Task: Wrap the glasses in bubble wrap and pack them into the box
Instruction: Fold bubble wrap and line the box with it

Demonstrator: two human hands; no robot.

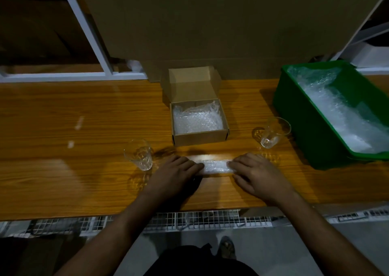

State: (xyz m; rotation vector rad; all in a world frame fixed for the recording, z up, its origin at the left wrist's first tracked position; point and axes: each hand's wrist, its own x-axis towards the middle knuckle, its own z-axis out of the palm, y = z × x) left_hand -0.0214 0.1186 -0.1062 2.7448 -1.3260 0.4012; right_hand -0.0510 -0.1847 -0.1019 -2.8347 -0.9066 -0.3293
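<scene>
A roll of bubble wrap point(215, 166) lies on the wooden table near its front edge. My left hand point(175, 171) rests on its left end and my right hand point(255, 170) on its right end, fingers laid over the roll. What is inside the roll cannot be seen. An upright clear glass point(139, 154) stands just left of my left hand. Another clear glass point(272, 132) stands to the right, beyond my right hand. The open cardboard box point(200, 138) sits behind the roll, lined with bubble wrap point(196, 120).
A green plastic bin point(315, 115) holding more bubble wrap point(341, 107) stands at the right. A large cardboard sheet point(210, 23) leans behind the box. White frame bars point(90, 29) rise at the back left. The table's front edge point(105, 214) is close to my forearms.
</scene>
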